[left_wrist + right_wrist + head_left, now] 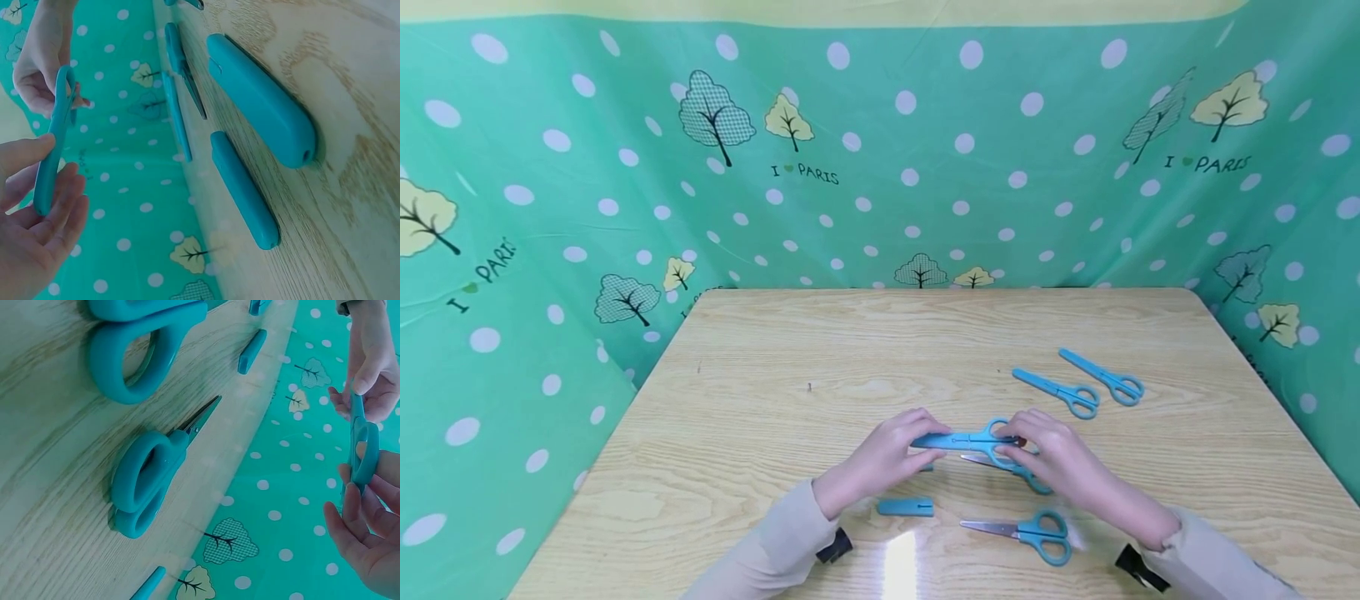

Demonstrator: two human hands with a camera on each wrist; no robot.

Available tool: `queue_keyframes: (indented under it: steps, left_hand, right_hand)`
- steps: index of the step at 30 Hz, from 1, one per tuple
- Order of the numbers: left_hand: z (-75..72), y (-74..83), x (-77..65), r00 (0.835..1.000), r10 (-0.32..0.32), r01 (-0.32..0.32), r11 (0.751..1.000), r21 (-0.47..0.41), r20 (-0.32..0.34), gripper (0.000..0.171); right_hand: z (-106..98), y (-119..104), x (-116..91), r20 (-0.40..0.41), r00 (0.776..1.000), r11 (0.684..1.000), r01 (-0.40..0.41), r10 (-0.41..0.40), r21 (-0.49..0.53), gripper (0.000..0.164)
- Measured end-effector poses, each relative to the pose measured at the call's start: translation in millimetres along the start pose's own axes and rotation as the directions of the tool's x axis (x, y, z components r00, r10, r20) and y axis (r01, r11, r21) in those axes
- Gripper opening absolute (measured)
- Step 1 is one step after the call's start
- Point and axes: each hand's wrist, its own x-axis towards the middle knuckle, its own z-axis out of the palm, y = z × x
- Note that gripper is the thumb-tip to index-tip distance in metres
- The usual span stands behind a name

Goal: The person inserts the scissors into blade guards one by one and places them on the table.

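Note:
Above the table, a pair of blue scissors (973, 442) with a blue cover over its blades is held level between both hands. My left hand (883, 450) pinches the covered blade end between thumb and fingers. At the finger loops, my right hand (1063, 458) grips the handles. Below lie two uncovered scissors: one pair (1045, 537) nearer me, another pair (1018, 472) partly hidden by the right hand. A loose blue blade cover (906, 507) rests to their left, and a second cover (244, 190) shows beside it in the left wrist view.
Two covered blue scissors, one pair (1060, 392) and another pair (1102, 377), lie side by side farther back on the right. The wooden table (737, 417) meets a green dotted curtain (880, 167) at its back and sides.

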Motion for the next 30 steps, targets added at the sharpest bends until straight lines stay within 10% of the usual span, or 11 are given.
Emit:
queue_keyframes:
  steps: [30]
  left_hand:
    - [-19.0,-17.9,-24.1,0.983,-0.179,0.178,0.984,0.022,0.049,0.029]
  right_hand:
    - [-12,29,-10,0.059,0.980,0.978,-0.185,0.191,-0.091,0.021]
